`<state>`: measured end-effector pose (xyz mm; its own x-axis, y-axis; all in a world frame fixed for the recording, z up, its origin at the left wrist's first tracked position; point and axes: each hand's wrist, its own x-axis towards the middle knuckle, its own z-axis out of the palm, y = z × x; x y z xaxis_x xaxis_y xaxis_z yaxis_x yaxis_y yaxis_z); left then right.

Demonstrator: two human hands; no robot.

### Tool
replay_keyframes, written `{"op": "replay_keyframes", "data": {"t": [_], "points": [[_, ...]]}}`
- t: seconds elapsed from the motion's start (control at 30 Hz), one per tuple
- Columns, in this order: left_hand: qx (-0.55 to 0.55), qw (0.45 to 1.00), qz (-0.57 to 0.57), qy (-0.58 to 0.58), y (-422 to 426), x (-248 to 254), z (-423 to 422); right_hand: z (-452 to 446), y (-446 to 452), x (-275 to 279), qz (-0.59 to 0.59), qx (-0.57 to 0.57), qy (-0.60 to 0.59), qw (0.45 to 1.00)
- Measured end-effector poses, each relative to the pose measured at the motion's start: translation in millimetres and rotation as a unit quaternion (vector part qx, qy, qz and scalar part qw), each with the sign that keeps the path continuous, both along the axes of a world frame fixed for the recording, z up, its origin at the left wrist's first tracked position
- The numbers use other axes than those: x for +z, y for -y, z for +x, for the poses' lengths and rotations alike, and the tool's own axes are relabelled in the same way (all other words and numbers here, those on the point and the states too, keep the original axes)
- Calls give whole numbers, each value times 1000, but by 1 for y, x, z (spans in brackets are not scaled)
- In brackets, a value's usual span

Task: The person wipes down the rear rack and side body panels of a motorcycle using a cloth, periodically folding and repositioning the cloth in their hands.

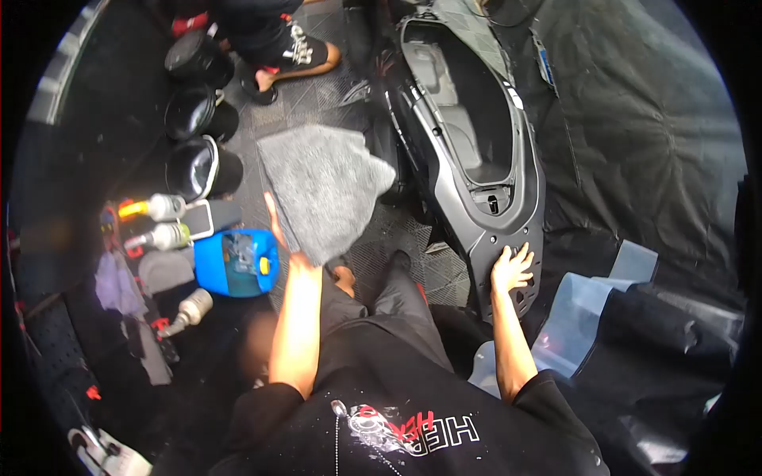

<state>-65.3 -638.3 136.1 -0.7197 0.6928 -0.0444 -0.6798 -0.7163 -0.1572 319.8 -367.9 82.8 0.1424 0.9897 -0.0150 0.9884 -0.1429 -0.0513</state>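
One broad grey fabric cloth [329,186] spreads ahead and to the right of the left grip [277,228], which clasps it along its near left edge, part of the fingers hidden behind the material. The right grip [510,271] is unclosed, its fingers spread, and appears to lie flat on the drilled rear end of a matt grey and black scooter body [454,198]. Ahead of that grip, the body's long black storage compartment [464,131] stands uncovered. To the right of and behind the right grip lies a pale blue translucent plastic sheet [573,321]. Just left of the left grip sits a blue plastic jug with a yellow cap [214,270]; farther left are a white spray bottle with an orange-yellow head [165,208], a second spray bottle with a greenish collar [169,236] and a crumpled pale purple cloth [117,283]. Ahead and left of the same grip, three round black buckets [184,172] line up across the dark floor. Well beyond it, another person in dark shorts [266,40] is partly in view.
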Motion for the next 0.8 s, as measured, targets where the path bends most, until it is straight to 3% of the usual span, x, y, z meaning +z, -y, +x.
{"op": "replay_keyframes", "data": {"t": [0.03,0.07,0.1,0.13,0.17,0.23,0.3,0.37,0.47,0.67,0.7,0.73,0.8], "points": [[-36,999,29,-6,3,10,0,-4,0,2,-6,11,-16,1000],[-61,998,-15,-11,6,6,3,-12,8,23,-15,76,-121,990],[-83,995,-60,-14,8,9,6,-23,20,32,11,183,-279,943],[-117,988,-96,-16,5,20,13,-64,48,78,-24,212,-423,880],[-153,979,-134,-17,-3,32,24,-85,71,98,-40,280,-454,845],[-253,957,-130,-51,-23,54,39,-122,96,136,-58,478,-407,776],[-369,913,-129,-113,-36,50,58,-157,114,152,-71,553,-379,738],[-391,878,-218,-168,-46,48,76,-182,118,157,-148,516,-449,715],[-426,859,-176,-224,-83,103,46,-203,92,147,-136,512,-491,692],[-433,723,-357,-403,-118,142,-41,-283,66,143,-147,470,-573,655],[-411,706,-374,-439,-121,150,-55,-302,61,144,-243,357,-656,618],[-398,723,-365,-432,-124,157,-69,-323,59,146,-334,232,-719,563],[-376,754,-341,-417,-128,170,-96,-338,57,152,-346,188,-751,529]]}}
